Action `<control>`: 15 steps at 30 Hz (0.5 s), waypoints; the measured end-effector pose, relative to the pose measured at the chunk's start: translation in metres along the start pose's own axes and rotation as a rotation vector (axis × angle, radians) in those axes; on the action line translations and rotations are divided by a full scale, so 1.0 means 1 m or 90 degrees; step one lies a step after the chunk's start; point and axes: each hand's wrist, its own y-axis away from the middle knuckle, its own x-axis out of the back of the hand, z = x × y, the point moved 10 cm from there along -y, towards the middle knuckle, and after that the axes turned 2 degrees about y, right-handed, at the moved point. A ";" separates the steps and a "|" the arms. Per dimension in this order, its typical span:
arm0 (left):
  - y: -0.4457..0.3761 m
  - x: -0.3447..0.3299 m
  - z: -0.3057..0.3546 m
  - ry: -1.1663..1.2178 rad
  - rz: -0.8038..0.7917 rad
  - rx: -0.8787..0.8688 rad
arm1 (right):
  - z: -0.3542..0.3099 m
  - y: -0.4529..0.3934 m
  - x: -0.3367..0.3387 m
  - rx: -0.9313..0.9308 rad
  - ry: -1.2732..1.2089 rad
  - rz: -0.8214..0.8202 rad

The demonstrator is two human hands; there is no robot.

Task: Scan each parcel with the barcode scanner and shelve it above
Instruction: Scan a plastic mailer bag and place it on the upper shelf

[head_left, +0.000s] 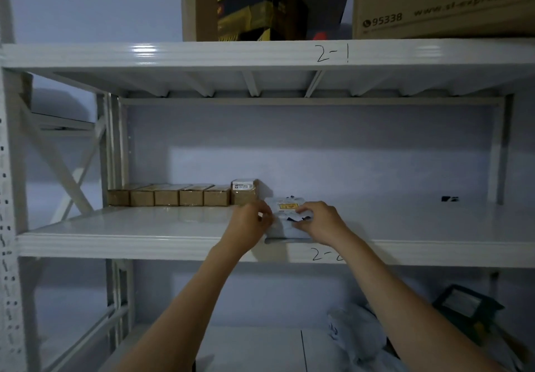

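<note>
Both bare forearms reached up from the bottom of the view to the white metal middle shelf (144,227), marked "2-2" on its front lip. Left hand (250,221) gripped the left edge of a pale grey plastic mailer parcel (285,227), fingers curled round it; right hand (320,221) pinched its right side near a torn-looking flap. Parcel lay flat between the two hands at the shelf's front edge — its near end overhung the lip slightly. Yellow label faced up.

Risk, as judged: if released where it lay, the soft mailer could slide off the lip and drop to the lower shelf, since little held it back. Pushing it further in too far to the left might nudge the tall brown cardboard box with a white label (244,193), which ended a row of low brown cardboard boxes (168,196) just behind the left hand. Barcode scanner not identifiable in view — scan status could not be told.
</note>
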 end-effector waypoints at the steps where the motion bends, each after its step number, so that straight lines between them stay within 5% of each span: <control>1: -0.006 -0.005 -0.002 -0.039 -0.006 -0.019 | 0.002 -0.007 -0.003 -0.005 0.032 0.017; 6: -0.031 -0.033 -0.022 -0.139 -0.098 -0.049 | 0.001 -0.035 -0.020 -0.002 0.154 0.070; 15: -0.087 -0.064 -0.066 -0.298 -0.259 -0.014 | -0.008 -0.092 -0.052 -0.026 0.257 -0.037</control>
